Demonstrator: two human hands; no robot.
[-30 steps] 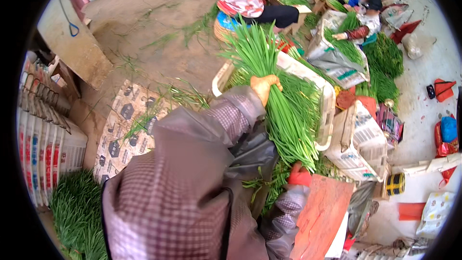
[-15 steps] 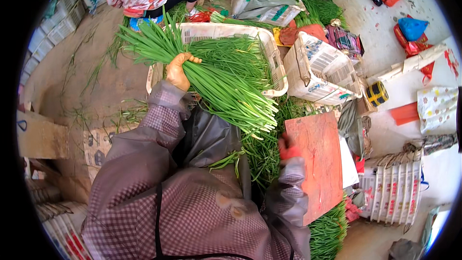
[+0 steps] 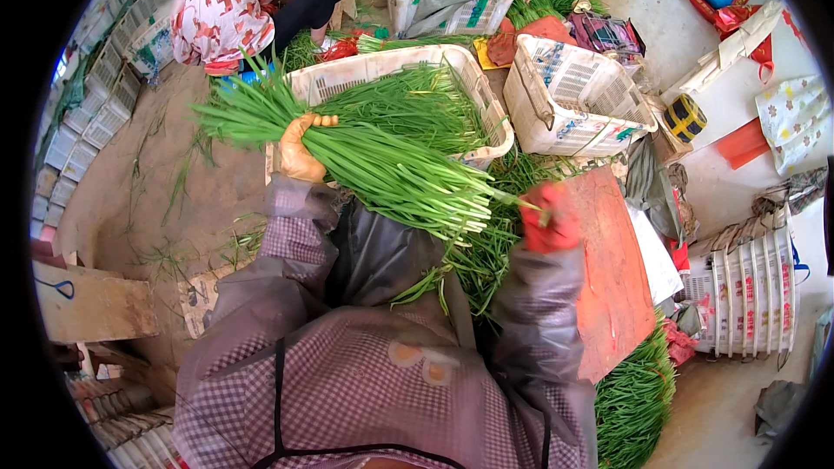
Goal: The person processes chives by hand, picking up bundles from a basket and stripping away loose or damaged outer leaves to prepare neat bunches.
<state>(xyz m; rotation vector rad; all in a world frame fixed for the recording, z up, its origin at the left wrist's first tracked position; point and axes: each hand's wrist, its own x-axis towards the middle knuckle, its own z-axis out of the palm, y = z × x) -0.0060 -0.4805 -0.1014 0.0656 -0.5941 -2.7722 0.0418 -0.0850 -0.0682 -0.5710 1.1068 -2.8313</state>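
A thick bunch of green chives [image 3: 391, 175] lies across my left hand [image 3: 301, 149], which wears a tan glove and is closed around it. Its leafy tips point to the upper left and its pale cut ends to the lower right. By those ends is my right hand [image 3: 551, 219] in a red glove, closed, with a thin chive stalk [image 3: 524, 202] running into its fingers from the bunch. The hand is slightly blurred. More chives lie in the white plastic crate [image 3: 497, 113] behind the bunch, which partly hides them.
A reddish board [image 3: 612, 269] lies on my right, with piled chives [image 3: 634, 404] beside its near end. An open white crate [image 3: 578, 126] stands beyond it. At the far left a person [image 3: 228, 13] in a patterned top sits low. A chive-filled crate [image 3: 447, 4] stands farther back.
My right hand has risen from beside the board to the bunch's cut ends and now grips a stalk. The bunch in my left hand lies a little flatter. The whole view has shifted.
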